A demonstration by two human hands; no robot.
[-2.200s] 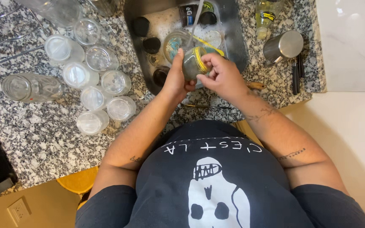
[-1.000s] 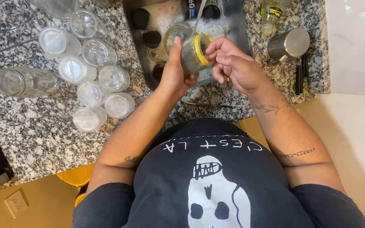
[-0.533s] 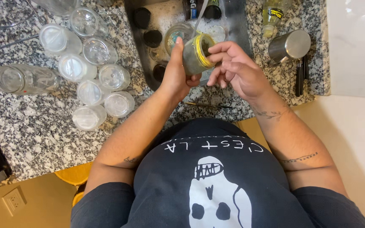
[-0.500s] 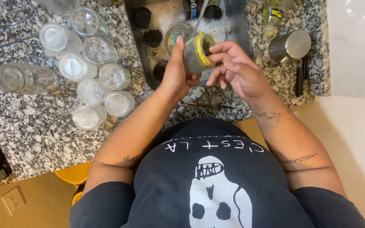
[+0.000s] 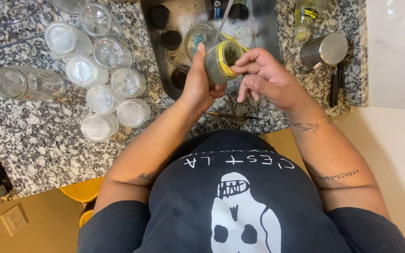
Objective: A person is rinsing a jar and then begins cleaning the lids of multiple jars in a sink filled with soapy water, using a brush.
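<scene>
Fingers of the left hand [image 5: 198, 86] wrap around a small glass jar [image 5: 219, 62] with a yellow band at its rim, gripping it from its 9 o'clock side and holding it tipped over the sink [image 5: 263, 28]. The right hand [image 5: 268, 77] sits at the jar's 3 o'clock, thumb and forefinger pressed together at the jar's mouth, the other fingers curled loosely below. At 12 o'clock from the jar, dark lids [image 5: 159, 16] and a clear bowl [image 5: 200, 37] lie in the sink. At 3 o'clock a steel cup [image 5: 324, 49] lies on the granite counter [image 5: 38, 136]. At 9 o'clock a cluster of clean upturned jars [image 5: 104, 70] stands on that counter, well apart from the hands.
</scene>
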